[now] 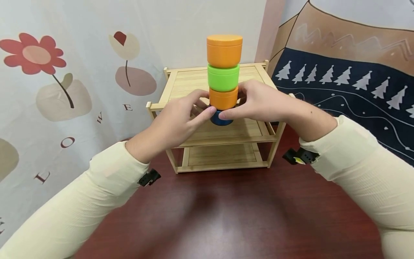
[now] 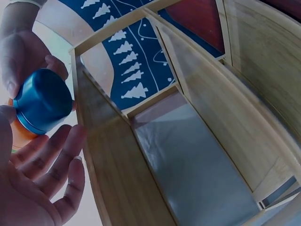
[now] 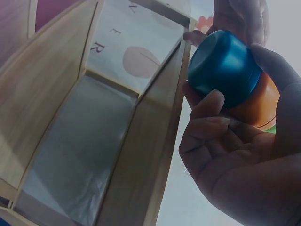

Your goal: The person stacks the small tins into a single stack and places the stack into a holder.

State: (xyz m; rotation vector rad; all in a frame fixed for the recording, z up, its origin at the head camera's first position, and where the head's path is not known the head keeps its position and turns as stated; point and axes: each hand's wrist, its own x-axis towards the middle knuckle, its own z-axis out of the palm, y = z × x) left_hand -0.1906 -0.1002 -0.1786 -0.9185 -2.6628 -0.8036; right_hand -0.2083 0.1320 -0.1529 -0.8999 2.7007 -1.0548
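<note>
A stack of round lidded containers stands upright in the air before the wooden rack. From the top down are a large orange container, a green container, a smaller orange container and a blue container. The left hand holds the lower end from the left, its thumb at the blue container. From the right, the right hand grips the same lower end with bent fingers. Both wrist views show the blue container's underside uncovered, with fingers around its sides.
Behind the stack stands a light wooden rack with several shelves, on a dark red glossy surface. A printed cloth with flowers hangs at the left and back; a dark cloth with white trees hangs at the right.
</note>
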